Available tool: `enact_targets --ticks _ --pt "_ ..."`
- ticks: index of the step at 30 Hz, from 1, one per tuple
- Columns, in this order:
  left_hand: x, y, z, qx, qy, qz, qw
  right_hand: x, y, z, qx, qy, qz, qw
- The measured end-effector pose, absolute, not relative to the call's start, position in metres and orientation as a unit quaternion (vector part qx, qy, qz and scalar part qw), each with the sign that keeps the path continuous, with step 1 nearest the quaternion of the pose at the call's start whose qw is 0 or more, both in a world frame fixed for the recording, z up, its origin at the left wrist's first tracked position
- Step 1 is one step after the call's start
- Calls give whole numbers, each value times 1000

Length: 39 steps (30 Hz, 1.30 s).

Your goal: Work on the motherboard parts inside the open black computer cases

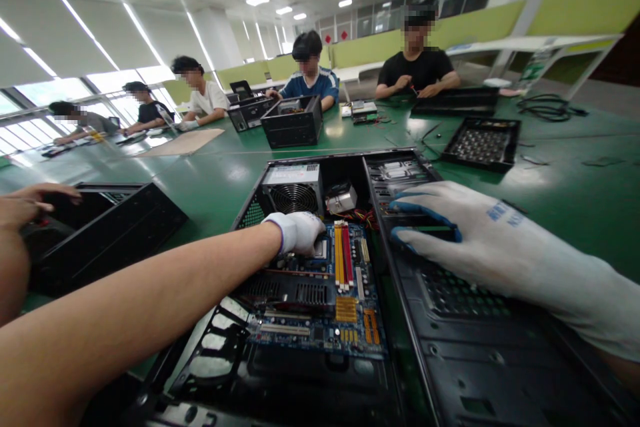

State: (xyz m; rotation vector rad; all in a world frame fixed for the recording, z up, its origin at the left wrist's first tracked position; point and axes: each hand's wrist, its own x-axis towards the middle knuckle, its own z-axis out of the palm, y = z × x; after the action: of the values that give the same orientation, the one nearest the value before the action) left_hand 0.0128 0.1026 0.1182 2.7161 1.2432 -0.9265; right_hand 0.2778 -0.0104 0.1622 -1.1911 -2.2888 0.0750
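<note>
I am looking down over an opened black computer case (330, 380) that is lying flat on the green table (225, 170), directly in front of me. Its long axis is running from the near edge toward the far side, and its power supply (294, 187) is sitting at the far left corner, with the fan grille showing. The blue motherboard (325, 345) is lying face up inside, and its yellow and red memory slots (343, 257) are pointing lengthwise, near to far, while the black slotted cover (295, 290) is crossing it from side to side. My left hand (303, 233), in a white glove, is reaching in from the left onto the square socket area; its fingers are bending downward, but I cannot tell whether the tips are pinching anything. My right hand (475, 233), in a white glove with blue fingers, is hovering or resting over the case's right section, palm down; I am seeing the thumb spreading away from the other fingers, with nothing between them. Red and yellow wires (367, 217) are trailing beyond the slots. At the left, a co-worker's hand (30, 207) is reaching over another black case (107, 240), which is standing tilted across my view.
</note>
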Motion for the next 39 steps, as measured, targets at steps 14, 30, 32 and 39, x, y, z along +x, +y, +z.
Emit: enact_targets --ticks 14,30,32,39 --pt "13 103 119 872 400 -283 12 278 -12 163 -443 -853 23 274" --pt "13 104 116 867 412 -279 18 278 -11 163 -453 -847 43 275" --pt "13 104 115 867 411 -282 19 278 -12 163 -452 -847 40 277" --pt "14 105 113 869 406 -282 34 277 -11 164 -448 -853 32 268"
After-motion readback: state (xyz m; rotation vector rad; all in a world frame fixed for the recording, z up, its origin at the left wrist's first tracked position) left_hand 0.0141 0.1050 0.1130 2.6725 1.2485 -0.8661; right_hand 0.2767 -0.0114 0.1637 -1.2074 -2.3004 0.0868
